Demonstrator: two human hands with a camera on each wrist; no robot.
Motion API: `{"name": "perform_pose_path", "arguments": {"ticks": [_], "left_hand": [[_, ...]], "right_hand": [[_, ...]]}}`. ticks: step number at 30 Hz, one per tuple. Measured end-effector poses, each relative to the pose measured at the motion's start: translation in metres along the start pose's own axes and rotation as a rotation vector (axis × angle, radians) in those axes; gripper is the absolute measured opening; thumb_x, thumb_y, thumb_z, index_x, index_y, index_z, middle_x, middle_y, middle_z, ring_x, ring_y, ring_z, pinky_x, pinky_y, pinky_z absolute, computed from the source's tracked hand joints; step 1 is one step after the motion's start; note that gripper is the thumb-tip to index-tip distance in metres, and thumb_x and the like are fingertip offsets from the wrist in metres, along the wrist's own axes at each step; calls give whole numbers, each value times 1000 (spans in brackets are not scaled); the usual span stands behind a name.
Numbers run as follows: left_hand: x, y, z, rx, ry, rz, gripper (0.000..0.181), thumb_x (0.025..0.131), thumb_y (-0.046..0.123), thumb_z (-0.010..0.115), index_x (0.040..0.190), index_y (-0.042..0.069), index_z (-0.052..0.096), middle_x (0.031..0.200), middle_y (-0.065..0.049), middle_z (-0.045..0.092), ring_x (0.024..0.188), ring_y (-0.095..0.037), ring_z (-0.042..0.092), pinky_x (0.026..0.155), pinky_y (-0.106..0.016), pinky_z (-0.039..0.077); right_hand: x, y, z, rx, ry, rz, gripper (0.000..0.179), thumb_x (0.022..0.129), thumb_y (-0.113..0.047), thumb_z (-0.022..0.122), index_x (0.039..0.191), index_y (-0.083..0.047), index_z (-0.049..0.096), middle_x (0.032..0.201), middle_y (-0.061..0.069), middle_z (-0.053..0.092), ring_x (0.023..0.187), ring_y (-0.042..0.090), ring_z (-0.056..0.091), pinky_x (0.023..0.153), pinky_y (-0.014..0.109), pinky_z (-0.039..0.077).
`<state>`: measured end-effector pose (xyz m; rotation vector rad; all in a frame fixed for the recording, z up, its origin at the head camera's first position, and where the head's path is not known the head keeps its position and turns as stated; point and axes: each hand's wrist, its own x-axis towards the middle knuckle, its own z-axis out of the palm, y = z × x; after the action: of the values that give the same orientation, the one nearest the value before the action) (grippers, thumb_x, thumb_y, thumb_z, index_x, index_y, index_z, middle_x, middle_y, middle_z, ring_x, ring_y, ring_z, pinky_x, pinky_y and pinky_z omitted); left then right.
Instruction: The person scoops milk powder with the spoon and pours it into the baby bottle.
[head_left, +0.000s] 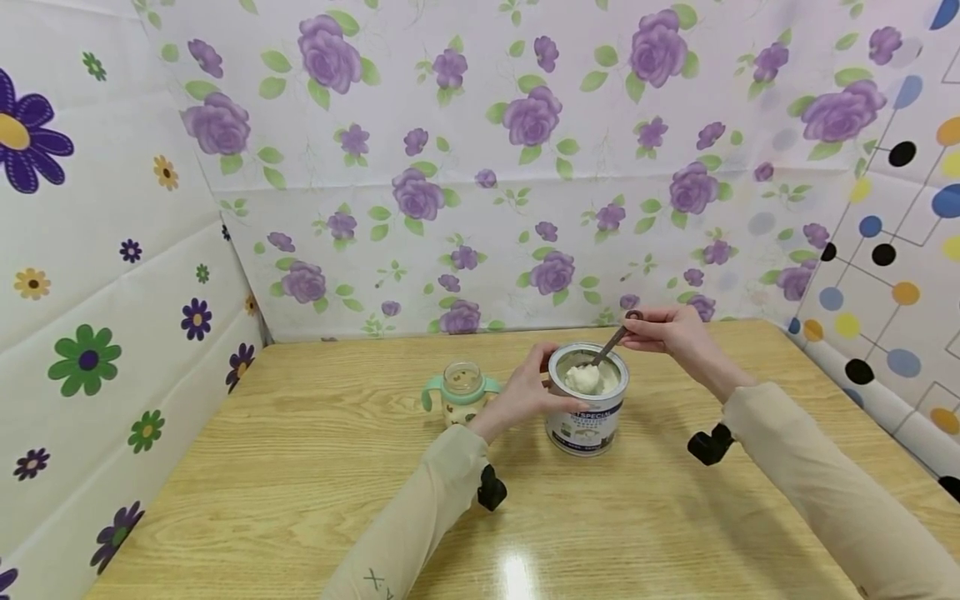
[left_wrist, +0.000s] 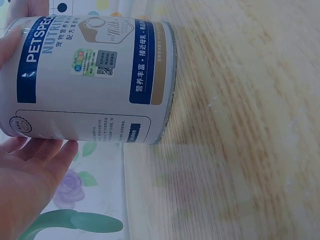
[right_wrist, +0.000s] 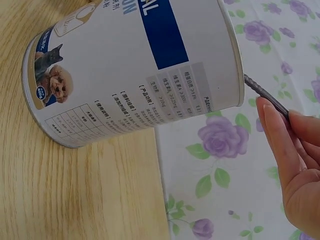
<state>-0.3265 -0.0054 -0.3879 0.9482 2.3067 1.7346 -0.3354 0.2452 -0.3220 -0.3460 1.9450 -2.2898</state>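
Note:
A white and navy can of pet milk powder (head_left: 583, 427) stands upright on the table, its top open. My left hand (head_left: 525, 390) grips it near the rim, thumb in front and fingers round the side; in the left wrist view these fingers (left_wrist: 49, 152) lie along the label. With fingertips and thumb, my right hand (head_left: 673, 335) pinches the end of a dark spoon (head_left: 612, 342) slanting into the can. White powder (head_left: 582, 379) is heaped at the spoon's lower end, hiding its bowl. In the right wrist view the spoon's handle (right_wrist: 257, 88) shows beyond the can's rim.
A baby bottle (head_left: 462, 381) with mint-green handles stands left of the can, partly behind my left forearm. The wooden table (head_left: 300, 467) meets a flowered cloth backdrop (head_left: 480, 192) at its far edge. Patterned cloths rise at both sides.

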Motion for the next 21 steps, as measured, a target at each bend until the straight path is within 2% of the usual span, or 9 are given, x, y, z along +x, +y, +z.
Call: {"name": "perform_pose_path", "arguments": {"ticks": [12,19,21], "left_hand": [[1,0,0,10,-7,-1,78,69,15,81,130,11,33,119,2,43,108,-15,45,87,-30,40],[3,-1,0,-1,-10,-4,81,68,11,81,132,8,32,124,-6,42,111,-21,44,86,-32,41],[3,-1,0,4,-7,-4,80,68,11,81,132,8,33,123,-5,43,110,-20,44,87,-32,40]], "right_hand": [[0,1,-3,28,38,8,12,87,4,57,93,3,67,84,19,65,78,25,64,76,34,46],[-1,2,-4,22,43,2,15,88,3,56,91,-2,69,84,18,65,78,24,64,76,33,47],[-1,2,-4,18,46,4,13,88,2,57,91,-2,69,85,18,65,78,24,64,76,33,47]]}}
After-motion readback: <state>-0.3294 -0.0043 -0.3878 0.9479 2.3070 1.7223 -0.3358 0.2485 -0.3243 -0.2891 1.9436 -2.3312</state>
